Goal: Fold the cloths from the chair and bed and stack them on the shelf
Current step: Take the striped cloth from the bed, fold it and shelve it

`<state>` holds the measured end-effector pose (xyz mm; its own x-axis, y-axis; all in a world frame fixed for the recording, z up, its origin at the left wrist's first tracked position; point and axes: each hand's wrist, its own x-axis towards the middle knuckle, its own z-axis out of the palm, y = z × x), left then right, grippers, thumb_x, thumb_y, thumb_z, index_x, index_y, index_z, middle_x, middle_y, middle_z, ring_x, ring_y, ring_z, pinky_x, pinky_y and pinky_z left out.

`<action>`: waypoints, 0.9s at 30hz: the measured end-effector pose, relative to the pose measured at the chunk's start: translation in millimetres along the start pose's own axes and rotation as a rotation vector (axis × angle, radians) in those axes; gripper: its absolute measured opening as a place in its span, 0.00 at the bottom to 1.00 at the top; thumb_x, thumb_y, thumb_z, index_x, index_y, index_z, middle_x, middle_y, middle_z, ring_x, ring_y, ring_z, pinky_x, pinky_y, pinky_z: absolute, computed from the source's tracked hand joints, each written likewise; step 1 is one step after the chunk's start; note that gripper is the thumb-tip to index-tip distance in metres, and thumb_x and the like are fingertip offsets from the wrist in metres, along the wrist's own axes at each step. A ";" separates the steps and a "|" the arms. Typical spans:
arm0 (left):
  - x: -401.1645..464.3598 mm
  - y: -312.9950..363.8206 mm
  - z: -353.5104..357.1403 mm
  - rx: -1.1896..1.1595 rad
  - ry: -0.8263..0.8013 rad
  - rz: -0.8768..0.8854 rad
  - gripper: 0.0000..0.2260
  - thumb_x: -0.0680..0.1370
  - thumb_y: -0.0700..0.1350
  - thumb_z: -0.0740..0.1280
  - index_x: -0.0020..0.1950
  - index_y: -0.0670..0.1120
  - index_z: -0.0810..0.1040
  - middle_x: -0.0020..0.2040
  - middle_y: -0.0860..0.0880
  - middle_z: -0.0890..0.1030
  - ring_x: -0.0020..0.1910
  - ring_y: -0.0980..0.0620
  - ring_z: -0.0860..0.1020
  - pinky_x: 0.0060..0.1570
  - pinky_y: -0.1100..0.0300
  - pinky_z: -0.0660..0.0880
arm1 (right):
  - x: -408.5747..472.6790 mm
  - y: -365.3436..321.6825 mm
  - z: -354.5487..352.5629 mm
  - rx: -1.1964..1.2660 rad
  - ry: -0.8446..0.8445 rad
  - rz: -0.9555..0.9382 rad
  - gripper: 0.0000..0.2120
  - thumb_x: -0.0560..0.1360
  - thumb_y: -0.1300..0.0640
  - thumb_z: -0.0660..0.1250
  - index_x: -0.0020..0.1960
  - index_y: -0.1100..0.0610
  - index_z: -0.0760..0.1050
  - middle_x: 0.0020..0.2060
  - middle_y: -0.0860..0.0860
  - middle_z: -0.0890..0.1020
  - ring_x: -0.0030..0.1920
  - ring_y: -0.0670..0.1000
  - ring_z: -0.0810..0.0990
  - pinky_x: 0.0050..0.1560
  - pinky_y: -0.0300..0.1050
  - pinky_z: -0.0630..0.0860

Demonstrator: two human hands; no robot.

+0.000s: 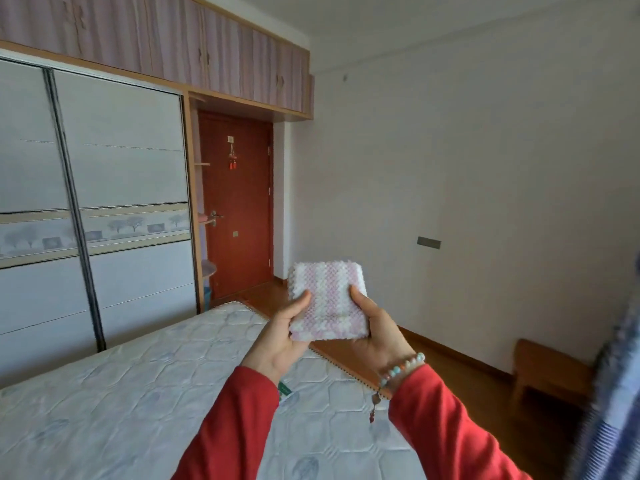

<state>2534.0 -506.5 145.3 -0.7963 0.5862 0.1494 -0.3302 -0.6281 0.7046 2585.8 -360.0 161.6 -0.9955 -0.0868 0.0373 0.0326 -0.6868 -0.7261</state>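
A folded pink-and-white fluffy cloth (329, 299) is held up in front of me, above the far corner of the bed (138, 393). My left hand (280, 337) grips its left edge, thumb on top. My right hand (375, 330), a bead bracelet on its wrist, grips the right edge in the same way. Small rounded corner shelves (207, 268) sit between the wardrobe and the door; a pink thing lies on the one near the door handle. A blurred blue striped fabric (613, 393) hangs at the right edge of the view.
A wardrobe with sliding doors (93, 209) fills the left wall. A red-brown door (239, 206) stands shut behind the bed. A low wooden stool (547, 372) stands by the right wall on the wooden floor (450, 372). The bare quilted mattress spreads below my arms.
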 end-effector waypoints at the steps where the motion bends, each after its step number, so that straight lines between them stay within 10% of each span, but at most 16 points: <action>1: 16.7 -14.6 14.1 -0.006 -0.029 -0.017 0.20 0.81 0.43 0.61 0.72 0.37 0.70 0.69 0.37 0.74 0.69 0.41 0.73 0.72 0.44 0.65 | -5.9 -17.8 -16.0 -0.004 0.031 -0.036 0.23 0.77 0.55 0.66 0.67 0.67 0.73 0.62 0.63 0.80 0.59 0.59 0.82 0.55 0.54 0.81; 8: 115.8 -117.6 108.3 -0.046 -0.137 -0.111 0.19 0.81 0.42 0.61 0.71 0.38 0.71 0.67 0.39 0.77 0.65 0.43 0.77 0.62 0.48 0.76 | -48.3 -132.0 -119.3 -0.026 0.200 -0.178 0.20 0.78 0.56 0.65 0.65 0.67 0.73 0.60 0.63 0.82 0.56 0.59 0.84 0.47 0.51 0.83; 18: 220.6 -280.0 227.8 -0.045 -0.296 -0.342 0.19 0.80 0.43 0.63 0.69 0.38 0.72 0.65 0.39 0.79 0.63 0.43 0.79 0.63 0.47 0.76 | -130.2 -252.1 -275.7 -0.070 0.406 -0.353 0.21 0.79 0.54 0.65 0.67 0.65 0.73 0.62 0.61 0.80 0.64 0.60 0.79 0.67 0.56 0.73; 27: 296.7 -399.0 281.4 -0.050 -0.372 -0.530 0.17 0.80 0.44 0.62 0.67 0.38 0.74 0.65 0.39 0.79 0.64 0.43 0.78 0.59 0.50 0.78 | -166.7 -311.9 -390.0 -0.023 0.587 -0.449 0.17 0.80 0.54 0.64 0.63 0.63 0.76 0.55 0.58 0.84 0.54 0.56 0.85 0.50 0.49 0.82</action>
<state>2572.2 62.0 103.7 -0.2929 0.9558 0.0266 -0.6604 -0.2224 0.7172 2707.0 150.1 114.1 -0.7964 0.6037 -0.0350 -0.3841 -0.5497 -0.7418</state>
